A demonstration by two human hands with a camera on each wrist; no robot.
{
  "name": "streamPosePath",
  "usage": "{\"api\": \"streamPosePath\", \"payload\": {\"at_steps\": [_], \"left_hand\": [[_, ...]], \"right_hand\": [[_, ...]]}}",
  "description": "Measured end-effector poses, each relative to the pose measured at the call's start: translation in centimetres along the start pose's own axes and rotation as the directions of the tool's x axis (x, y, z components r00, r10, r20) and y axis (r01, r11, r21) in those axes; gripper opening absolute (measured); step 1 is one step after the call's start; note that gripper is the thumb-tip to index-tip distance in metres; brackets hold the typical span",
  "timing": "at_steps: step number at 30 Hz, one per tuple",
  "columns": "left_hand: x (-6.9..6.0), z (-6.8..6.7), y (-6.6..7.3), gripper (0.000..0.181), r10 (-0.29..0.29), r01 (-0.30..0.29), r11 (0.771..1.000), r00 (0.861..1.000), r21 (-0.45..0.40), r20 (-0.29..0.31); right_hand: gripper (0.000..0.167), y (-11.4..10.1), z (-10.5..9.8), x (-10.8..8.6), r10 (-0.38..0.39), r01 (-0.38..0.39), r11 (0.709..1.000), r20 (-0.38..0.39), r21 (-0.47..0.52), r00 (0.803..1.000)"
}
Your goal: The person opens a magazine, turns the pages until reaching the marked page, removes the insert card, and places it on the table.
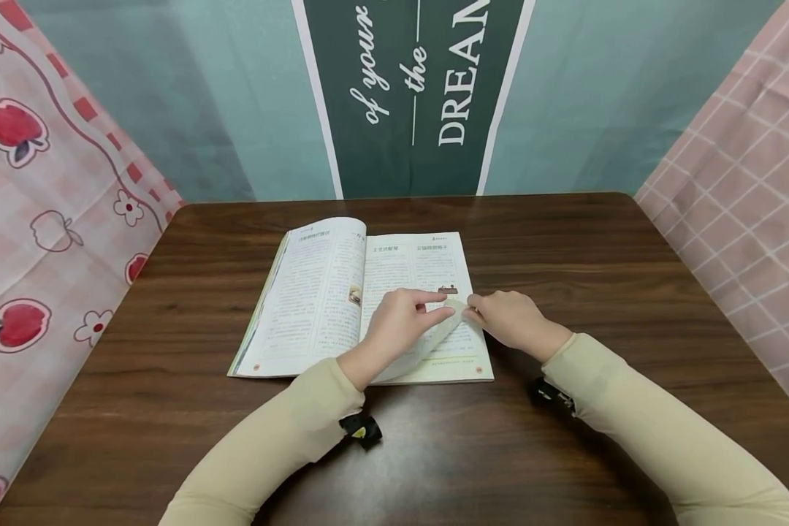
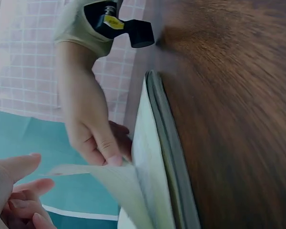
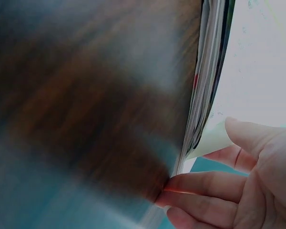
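Note:
An open book (image 1: 302, 307) with printed text lies on the table, its left pages bulging up near the spine. One right-side page (image 2: 117, 186) is lifted and curled. My right hand (image 1: 513, 318) pinches this page near the book's right edge; in the right wrist view the thumb (image 3: 245, 131) lies on the paper while other fingers reach the edge of the book. Over the right half, my left hand (image 1: 401, 314) holds its thumb and forefinger apart. The left wrist view has the page's tip near the gap between them, not gripped.
The brown wooden table (image 1: 565, 248) surrounds the book on every side. A teal curtain (image 1: 585, 95) with a lettered dark panel hangs behind. Patterned cloths stand at left (image 1: 59, 183) and right (image 1: 756, 183). Each wrist wears a small black camera (image 1: 361, 429).

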State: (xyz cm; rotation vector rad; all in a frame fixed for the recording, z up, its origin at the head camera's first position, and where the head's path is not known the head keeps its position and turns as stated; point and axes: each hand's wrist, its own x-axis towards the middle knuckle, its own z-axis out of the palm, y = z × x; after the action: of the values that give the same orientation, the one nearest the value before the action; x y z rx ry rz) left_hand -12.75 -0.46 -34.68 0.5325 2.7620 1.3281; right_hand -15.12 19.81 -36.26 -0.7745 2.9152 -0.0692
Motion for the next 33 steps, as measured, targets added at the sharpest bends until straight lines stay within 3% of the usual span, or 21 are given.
{"api": "streamPosePath", "payload": {"at_steps": [4, 9, 11, 19, 24, 33], "left_hand": [[0.2, 0.3, 0.0, 0.017, -0.009, 0.009, 0.999, 1.0, 0.044, -0.003], [-0.3, -0.5, -1.8, 0.013, 0.022, -0.015, 0.997, 0.994, 0.072, -0.107], [-0.5, -1.2, -2.6, 0.012, 0.024, -0.014, 0.998, 0.987, 0.065, -0.16], [-2.5, -5.4, -5.9, 0.01, 0.029, -0.015, 0.999, 0.95, 0.049, -0.31], [-4.6, -8.5, -7.4, 0.01, 0.024, 0.018, 0.994, 0.929, 0.112, -0.368], [-9.4, -13.1, -9.4, 0.016, -0.054, 0.138, 0.955, 0.951, 0.263, -0.303]], "right_hand": [[0.028, 0.0, 0.1, -0.1, 0.01, -0.01, 1.0, 0.039, 0.007, 0.999], [0.082, 0.2, 0.8, -0.2, 0.04, -0.046, 0.997, 0.092, 0.061, 0.995], [0.091, 0.4, 1.0, -0.3, 0.048, -0.057, 0.995, 0.106, 0.085, 0.993], [0.095, 0.9, 1.9, -0.5, -0.018, 0.005, 0.996, 0.157, 0.084, 0.987], [0.098, 1.0, 1.9, -0.9, -0.069, 0.057, 0.996, 0.195, 0.068, 0.978], [0.104, 0.3, 2.2, -1.6, -0.059, 0.045, 0.997, 0.239, 0.064, 0.969]]}}
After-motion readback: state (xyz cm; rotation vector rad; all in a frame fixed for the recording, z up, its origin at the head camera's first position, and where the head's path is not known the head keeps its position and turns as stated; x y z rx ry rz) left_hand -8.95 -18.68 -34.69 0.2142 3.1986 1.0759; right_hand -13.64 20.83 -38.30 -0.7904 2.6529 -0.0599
